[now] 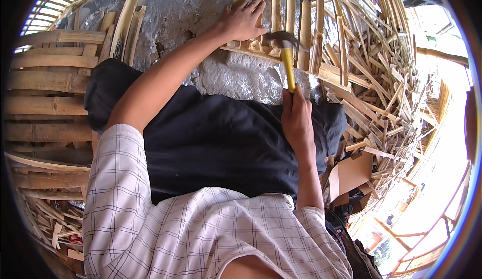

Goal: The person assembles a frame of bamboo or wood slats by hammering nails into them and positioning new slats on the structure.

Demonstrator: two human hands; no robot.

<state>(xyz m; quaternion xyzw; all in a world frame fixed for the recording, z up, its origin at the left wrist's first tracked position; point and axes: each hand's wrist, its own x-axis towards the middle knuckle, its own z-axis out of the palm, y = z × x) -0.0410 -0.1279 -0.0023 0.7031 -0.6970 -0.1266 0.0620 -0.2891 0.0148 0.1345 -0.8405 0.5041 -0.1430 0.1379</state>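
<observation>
My right hand [298, 113] is wrapped round the yellow handle of a claw hammer [288, 68]. The hammer's dark head is over the near ends of several upright bamboo slats [276, 5], close to a bamboo crosspiece [251, 53] running beneath them. On the slats to the left of the hammer lies my left hand [243, 22], its fingers stretched out and the thumb apart, pointing toward the hammer head. Whether a nail stands under the hammer cannot be made out.
A large heap of split bamboo strips [386, 58] fills the right side. At the left stands a frame of wide bamboo slats [47, 81], with loose bamboo pieces [128, 23] leaning beside it. A piece of cardboard [351, 174] lies at the lower right.
</observation>
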